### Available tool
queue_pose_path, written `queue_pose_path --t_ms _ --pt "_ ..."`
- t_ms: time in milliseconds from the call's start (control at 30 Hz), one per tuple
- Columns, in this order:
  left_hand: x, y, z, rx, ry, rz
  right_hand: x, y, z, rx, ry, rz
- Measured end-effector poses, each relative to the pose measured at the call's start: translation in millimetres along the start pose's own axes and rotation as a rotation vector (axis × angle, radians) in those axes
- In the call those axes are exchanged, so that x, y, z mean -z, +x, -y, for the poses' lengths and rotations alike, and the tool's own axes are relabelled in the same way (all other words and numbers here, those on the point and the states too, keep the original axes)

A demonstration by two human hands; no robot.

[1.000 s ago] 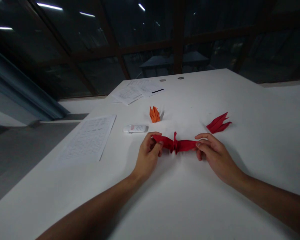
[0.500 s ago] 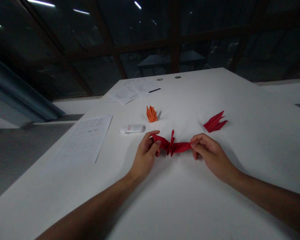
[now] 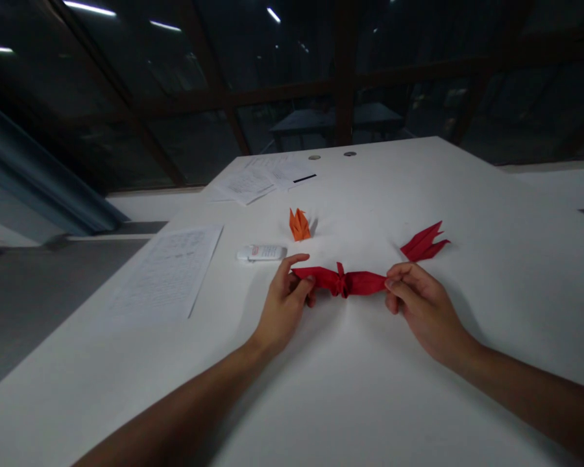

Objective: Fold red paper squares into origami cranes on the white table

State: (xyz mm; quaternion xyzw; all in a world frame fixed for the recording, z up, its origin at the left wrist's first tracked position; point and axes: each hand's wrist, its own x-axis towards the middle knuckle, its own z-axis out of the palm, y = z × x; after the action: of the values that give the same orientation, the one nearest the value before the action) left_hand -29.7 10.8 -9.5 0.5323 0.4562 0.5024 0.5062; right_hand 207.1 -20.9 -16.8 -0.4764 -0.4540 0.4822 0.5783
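Note:
Between my hands stretches a red origami crane (image 3: 341, 283), its two wings spread sideways and its folded middle short and bunched. My left hand (image 3: 286, 299) pinches the left wing tip between thumb and fingers, with the index finger raised off the paper. At the other end, my right hand (image 3: 416, 299) grips the right wing tip between thumb and fingers. Beyond my left hand stands an orange origami crane (image 3: 300, 225). A second red folded paper crane (image 3: 424, 242) lies past my right hand, its points facing right.
A white remote control (image 3: 261, 253) lies left of the orange crane. Printed sheets (image 3: 168, 275) rest on the table's left side, and more papers (image 3: 253, 180) with a black strip (image 3: 304, 178) lie farther back. Two round discs (image 3: 350, 154) sit near the far edge of the white table (image 3: 360, 402).
My hands have drawn slightly farther apart, the right one moving right. The crane's wings are pulled straighter, and its upright middle point now looks shorter. The view has shifted a little.

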Motion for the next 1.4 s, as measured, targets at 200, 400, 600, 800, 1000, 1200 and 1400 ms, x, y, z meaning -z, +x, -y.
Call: queue_pose_path --t_ms 200,400,600,800,1000,1200,1400 --pt "-1.0 0.0 1.8 -0.024 -0.003 0.061 0.7 1.0 0.0 -0.047 0.036 0.019" --pt "-3.5 -1.3 -3.2 -0.003 0.051 0.092 1.0 3.5 -1.6 -0.061 0.052 0.029" --pt "-6.2 -0.6 -5.6 -0.041 0.082 0.046 2.8 5.9 -2.6 -0.070 0.060 0.022" --pt "-4.9 0.6 -4.1 0.038 0.021 0.053 5.1 7.2 -3.2 -0.051 -0.012 -0.017" --pt "-1.7 3.9 2.4 0.062 -0.065 0.062 5.8 6.9 -0.9 -0.081 -0.137 0.099" --pt "-4.6 6.7 -5.1 0.126 -0.240 -0.014 2.3 4.6 6.9 -0.068 -0.216 0.172" --pt "-5.8 6.2 -6.4 0.167 -0.305 -0.073 3.1 2.6 6.7 -0.086 -0.238 0.200"
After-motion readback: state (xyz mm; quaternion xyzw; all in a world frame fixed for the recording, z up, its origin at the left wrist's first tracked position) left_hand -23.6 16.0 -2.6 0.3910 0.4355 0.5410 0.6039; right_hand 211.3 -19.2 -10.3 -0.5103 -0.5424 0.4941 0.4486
